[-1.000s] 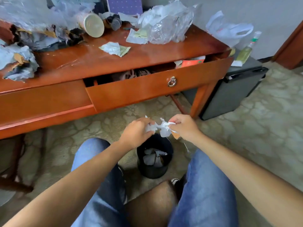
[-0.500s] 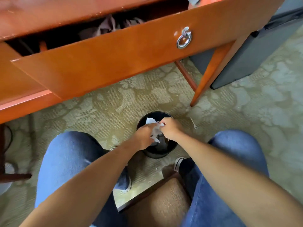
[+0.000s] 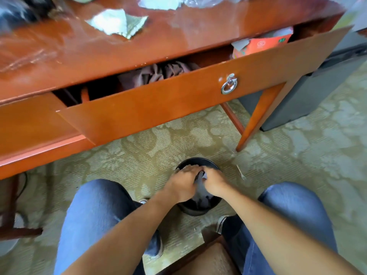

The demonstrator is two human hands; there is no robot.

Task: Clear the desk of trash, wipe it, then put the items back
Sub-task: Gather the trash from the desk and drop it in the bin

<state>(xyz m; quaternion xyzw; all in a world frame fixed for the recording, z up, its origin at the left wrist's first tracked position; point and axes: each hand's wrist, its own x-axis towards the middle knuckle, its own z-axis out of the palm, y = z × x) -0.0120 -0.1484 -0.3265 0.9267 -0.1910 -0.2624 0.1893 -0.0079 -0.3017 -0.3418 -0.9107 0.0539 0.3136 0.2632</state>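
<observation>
A small black waste bin [image 3: 198,160] stands on the carpet between my knees. Both hands are down in its mouth. My left hand [image 3: 183,182] and my right hand [image 3: 214,183] curl their fingers round a white paper scrap [image 3: 204,176], of which only a corner shows between them. Grey crumpled trash [image 3: 200,195] lies deeper in the bin. On the wooden desk [image 3: 178,40] above lie a torn piece of paper [image 3: 117,22] and more crumpled paper and plastic [image 3: 158,2] at the top edge.
The desk drawer [image 3: 158,108] with a ring handle [image 3: 229,86] hangs open over the carpet, holding brown cloth [image 3: 158,73] and an orange box [image 3: 264,43]. A white plastic fork [image 3: 241,172] lies right of the bin. A desk leg [image 3: 258,118] and a grey cabinet [image 3: 309,92] stand right.
My hands have gone from above the bin down into its mouth with the scrap. My view dipped toward the floor, then lifted so the desk top shows again.
</observation>
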